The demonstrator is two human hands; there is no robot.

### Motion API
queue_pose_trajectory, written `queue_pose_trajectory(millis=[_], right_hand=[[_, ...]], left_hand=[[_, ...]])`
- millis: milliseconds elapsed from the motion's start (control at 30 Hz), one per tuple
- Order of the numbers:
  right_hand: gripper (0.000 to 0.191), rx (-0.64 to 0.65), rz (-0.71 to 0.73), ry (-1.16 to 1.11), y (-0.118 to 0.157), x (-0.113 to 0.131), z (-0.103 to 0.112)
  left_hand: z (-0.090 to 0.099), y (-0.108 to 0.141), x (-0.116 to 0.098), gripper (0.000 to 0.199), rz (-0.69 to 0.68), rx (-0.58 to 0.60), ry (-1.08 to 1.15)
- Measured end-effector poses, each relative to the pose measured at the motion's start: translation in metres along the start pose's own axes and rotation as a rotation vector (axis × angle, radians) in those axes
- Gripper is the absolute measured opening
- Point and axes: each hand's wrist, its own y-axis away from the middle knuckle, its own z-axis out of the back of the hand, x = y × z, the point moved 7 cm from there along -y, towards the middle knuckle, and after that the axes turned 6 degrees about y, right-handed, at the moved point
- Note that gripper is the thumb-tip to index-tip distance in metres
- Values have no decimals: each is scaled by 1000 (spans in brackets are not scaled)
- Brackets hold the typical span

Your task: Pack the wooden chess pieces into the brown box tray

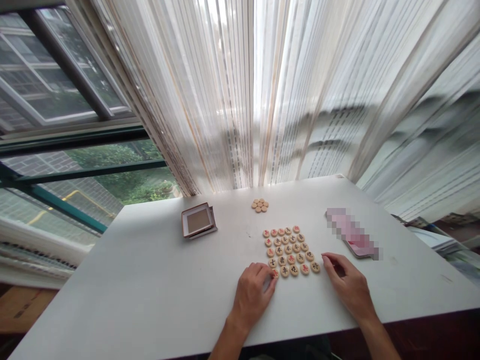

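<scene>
Round wooden pieces with red or black characters [288,248] lie in a grid of rows on the white table [150,285]. My left hand [255,290] rests at the grid's near left corner, its fingertips touching a red-marked piece [276,273] and partly covering it. To the right of the grid is my right hand [347,285], its fingers curled with thumb and forefinger close together; whether anything is between them is too small to tell. The nearest piece to it is a black-marked one [315,267] at the near right corner.
A small cluster of plain wooden pieces [260,205] lies beyond the grid. An open box [199,220] stands at the back left. A pink, blurred-out object [352,234] lies on the right. Curtains and a window border the table's far side.
</scene>
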Motion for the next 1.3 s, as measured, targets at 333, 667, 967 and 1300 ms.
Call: queue_pose_trajectory(millis=[333, 667, 967, 1300], right_hand=[[30, 55, 98, 26, 3, 10, -3], [27, 73, 177, 29, 2, 12, -11], [28, 82, 221, 44, 3, 13, -11], [26, 86, 247, 45, 4, 17, -9]], left_hand=[[-1, 2, 0, 12, 3, -4, 20], [1, 1, 0, 20, -40, -46, 15], [2, 2, -2, 20, -38, -49, 15], [2, 3, -2, 19, -22, -50, 14]])
